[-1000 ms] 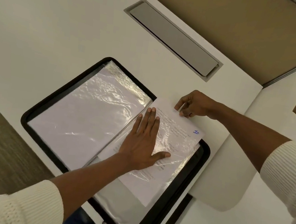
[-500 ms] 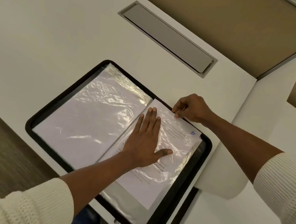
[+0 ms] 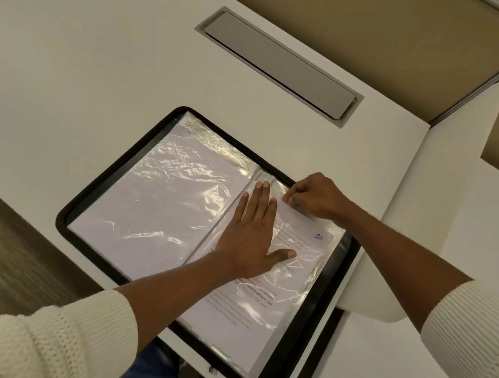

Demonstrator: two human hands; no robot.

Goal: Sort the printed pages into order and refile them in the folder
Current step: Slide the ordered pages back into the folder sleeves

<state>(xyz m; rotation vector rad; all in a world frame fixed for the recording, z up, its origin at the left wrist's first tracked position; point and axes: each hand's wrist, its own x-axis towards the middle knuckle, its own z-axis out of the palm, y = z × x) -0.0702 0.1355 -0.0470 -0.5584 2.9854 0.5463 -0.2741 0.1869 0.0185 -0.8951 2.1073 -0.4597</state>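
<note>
Your left hand [image 3: 251, 241] lies flat, fingers straight, thumb spread, pressing the clear sleeve [image 3: 311, 264] over the page marked 10 [image 3: 254, 314] in the open black folder [image 3: 324, 315] at the tabletop's [image 3: 97, 66] near edge, while beyond it your right hand [image 3: 314, 195] pinches that page's top edge, fingertips partly hidden.
</note>
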